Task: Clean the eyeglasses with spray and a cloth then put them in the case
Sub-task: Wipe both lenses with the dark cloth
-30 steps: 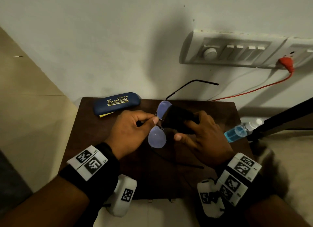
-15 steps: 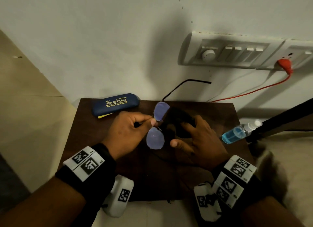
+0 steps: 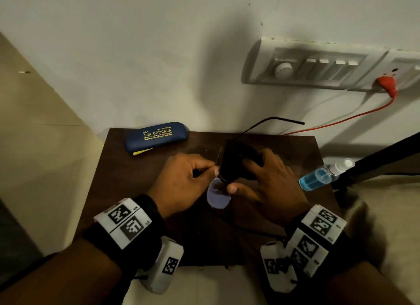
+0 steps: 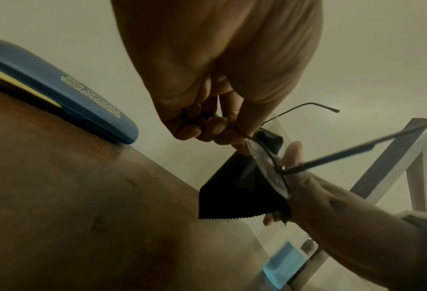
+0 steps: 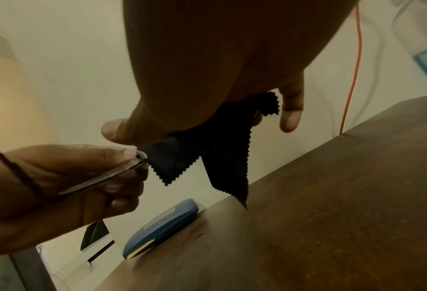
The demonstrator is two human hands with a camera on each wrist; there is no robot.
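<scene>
My left hand [image 3: 193, 179] pinches the thin-framed eyeglasses [image 3: 218, 196] at the bridge and holds them above the brown table [image 3: 136, 186]. The near lens shows bluish; the far lens is wrapped in a black cloth [image 3: 236, 161]. My right hand [image 3: 261, 182] grips that cloth [image 4: 234, 189] around the lens, thumb on the near side. In the right wrist view the cloth [image 5: 219, 149] hangs down in zigzag-edged folds beside the left hand [image 5: 87, 173]. The blue eyeglass case [image 3: 156, 136] lies closed at the table's far left. A spray bottle [image 3: 322, 177] of blue liquid lies at the right edge.
A yellow slip [image 3: 142, 151] pokes out under the case. A white switch panel [image 3: 318, 65] with a red plug and cord [image 3: 386, 86] is on the wall behind. A dark bar [image 3: 375, 159] slants past the table's right side.
The right hand has slid the cloth over the far lens, which is now covered; before, both lenses showed. The glasses and hands stayed in about the same place.
</scene>
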